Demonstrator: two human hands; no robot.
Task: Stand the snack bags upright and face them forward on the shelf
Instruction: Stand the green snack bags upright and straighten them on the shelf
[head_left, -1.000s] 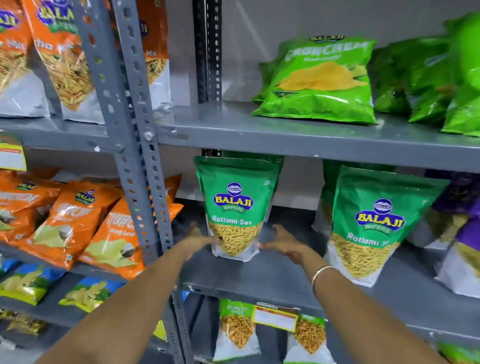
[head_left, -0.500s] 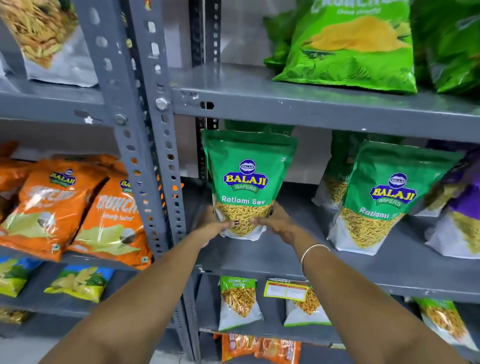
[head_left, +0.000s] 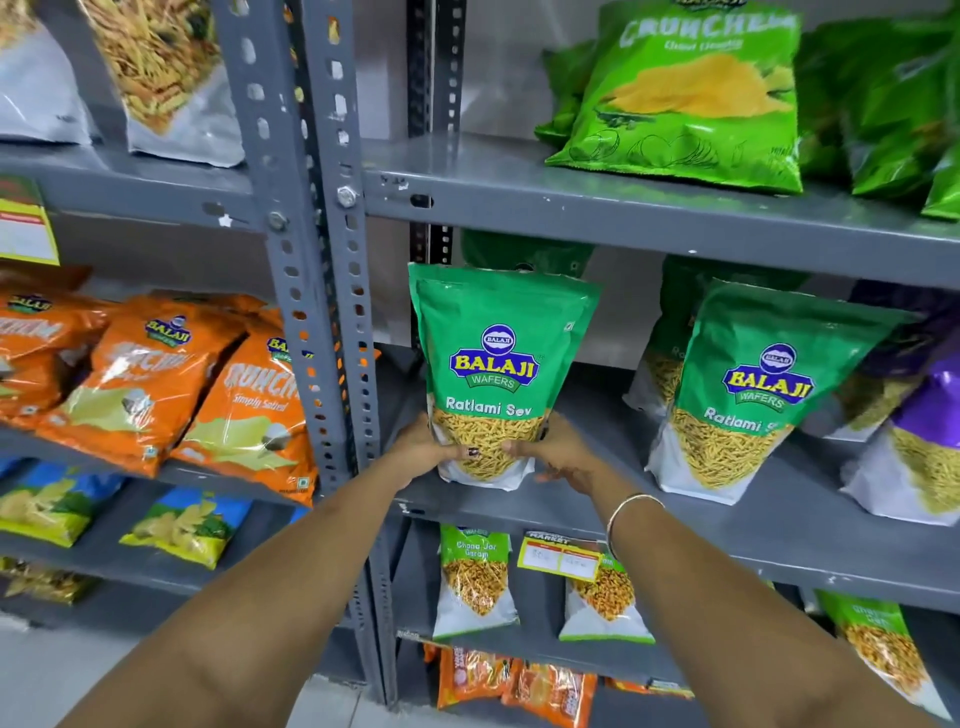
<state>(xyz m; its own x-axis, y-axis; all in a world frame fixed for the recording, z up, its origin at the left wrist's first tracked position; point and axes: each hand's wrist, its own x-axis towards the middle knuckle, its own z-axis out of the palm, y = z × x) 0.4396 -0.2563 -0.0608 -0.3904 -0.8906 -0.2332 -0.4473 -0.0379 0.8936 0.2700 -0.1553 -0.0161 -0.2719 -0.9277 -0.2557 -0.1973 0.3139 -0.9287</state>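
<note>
Green snack bag (head_left: 496, 374) upright, label forward, between both hands | left hand (head_left: 423, 449) and right hand (head_left: 558, 452) grip its lower corners | grey shelf (head_left: 727, 540) beneath

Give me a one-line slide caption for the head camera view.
Both hands, left hand and right hand, steady an upright Ratlami Sev bag on the grey shelf.

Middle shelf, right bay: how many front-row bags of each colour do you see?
Green Ratlami Sev: 2, the held bag and its neighbour
Purple bag: 1
Total: 3
The bags behind these are partly hidden and are not counted.
</note>
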